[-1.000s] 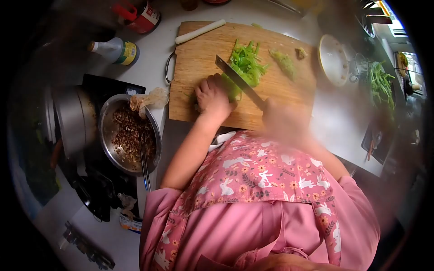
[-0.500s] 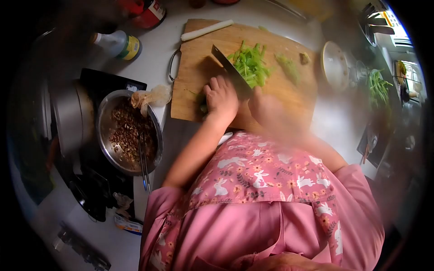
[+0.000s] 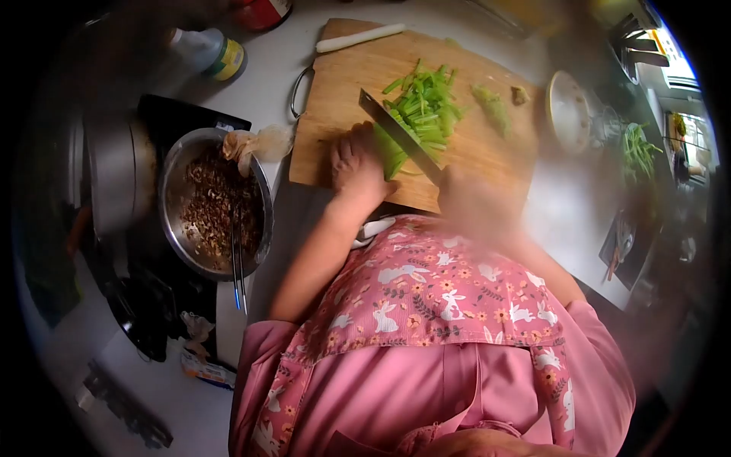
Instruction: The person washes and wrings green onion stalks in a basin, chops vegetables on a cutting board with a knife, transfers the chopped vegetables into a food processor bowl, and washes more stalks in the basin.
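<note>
My left hand (image 3: 358, 166) rests on the wooden cutting board (image 3: 335, 91), its fingers curled against green stalks beside the blade. A cleaver (image 3: 400, 135) is gripped by its handle in my right hand (image 3: 472, 199), which looks blurred. The blade slants across the greens, close to my left fingertips. Beyond the blade lies a pile of cut green stalks (image 3: 428, 103). A white stalk (image 3: 360, 37) lies along the board's far edge. Pale green pieces (image 3: 491, 108) and a small brownish lump (image 3: 520, 95) are on the right part of the board.
Left of the board stands a metal bowl (image 3: 169, 217) of dark chopped filling with chopsticks (image 3: 237, 263) and a plastic bag (image 3: 263, 145) at its rim. A bottle (image 3: 209, 53) stands behind. At the right are a plate (image 3: 568, 114) and leafy greens (image 3: 638, 148).
The cleaver first moved to the right, pushing cut stalks toward the pile, and is now back over greens beside my left hand. My left hand shifted right, then returned left. The view has shifted slightly.
</note>
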The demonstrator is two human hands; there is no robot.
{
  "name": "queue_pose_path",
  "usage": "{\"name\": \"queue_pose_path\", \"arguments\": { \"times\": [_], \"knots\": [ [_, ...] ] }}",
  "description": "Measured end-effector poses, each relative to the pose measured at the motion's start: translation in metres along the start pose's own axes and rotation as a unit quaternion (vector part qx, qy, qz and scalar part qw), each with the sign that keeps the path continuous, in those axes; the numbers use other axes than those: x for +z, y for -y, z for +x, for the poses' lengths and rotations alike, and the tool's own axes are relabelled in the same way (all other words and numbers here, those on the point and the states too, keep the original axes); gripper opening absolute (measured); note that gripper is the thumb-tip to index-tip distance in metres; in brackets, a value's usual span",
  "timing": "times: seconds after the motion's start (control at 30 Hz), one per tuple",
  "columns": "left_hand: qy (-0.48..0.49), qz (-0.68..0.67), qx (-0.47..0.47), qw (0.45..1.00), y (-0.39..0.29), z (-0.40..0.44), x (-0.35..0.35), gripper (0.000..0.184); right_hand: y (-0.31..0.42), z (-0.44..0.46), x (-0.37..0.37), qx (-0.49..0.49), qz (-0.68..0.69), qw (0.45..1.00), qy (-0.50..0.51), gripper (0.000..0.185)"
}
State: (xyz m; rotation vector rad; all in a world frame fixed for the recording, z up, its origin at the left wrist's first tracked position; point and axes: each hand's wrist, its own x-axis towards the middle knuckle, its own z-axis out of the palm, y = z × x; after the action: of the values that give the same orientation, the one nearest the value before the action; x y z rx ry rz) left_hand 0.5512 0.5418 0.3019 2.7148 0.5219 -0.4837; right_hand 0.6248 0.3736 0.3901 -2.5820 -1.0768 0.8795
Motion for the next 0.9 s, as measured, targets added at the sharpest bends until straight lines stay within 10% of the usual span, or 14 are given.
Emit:
{"name": "queue_pose_path", "arguments": {
  "times": [0.2,0.27,0.33,0.37,0.6,0.87,0.9],
  "knots": [
    [-0.08,0.097,-0.012,0.992,-0.003,0.012,0.061,0.036,-0.013,0.002,0.022,-0.02,0.031,0.999,0.025,0.02],
    [-0.326,0.166,-0.015,0.93,0.005,0.012,0.094,0.035,-0.008,0.003,0.023,-0.002,0.036,0.999,0.019,0.02],
    [-0.268,0.17,-0.028,0.948,-0.01,0.0,0.072,0.039,-0.013,0.002,0.03,0.031,-0.013,0.999,-0.009,0.017],
    [-0.075,0.162,-0.025,0.984,-0.01,0.005,0.073,0.069,-0.01,0.005,0.027,0.026,-0.012,1.0,-0.005,0.017],
    [-0.305,0.064,0.013,0.95,-0.01,-0.001,0.057,0.039,-0.002,0.045,0.054,-0.005,0.008,0.997,-0.08,0.019],
    [-0.286,0.026,-0.041,0.957,-0.005,0.006,0.058,0.04,-0.026,0.052,0.061,-0.073,0.064,0.988,-0.118,0.017],
    [-0.263,0.204,-0.056,0.941,-0.003,0.013,0.085,0.055,-0.022,0.045,0.051,-0.094,0.023,0.986,-0.135,0.016]
  ]
}}
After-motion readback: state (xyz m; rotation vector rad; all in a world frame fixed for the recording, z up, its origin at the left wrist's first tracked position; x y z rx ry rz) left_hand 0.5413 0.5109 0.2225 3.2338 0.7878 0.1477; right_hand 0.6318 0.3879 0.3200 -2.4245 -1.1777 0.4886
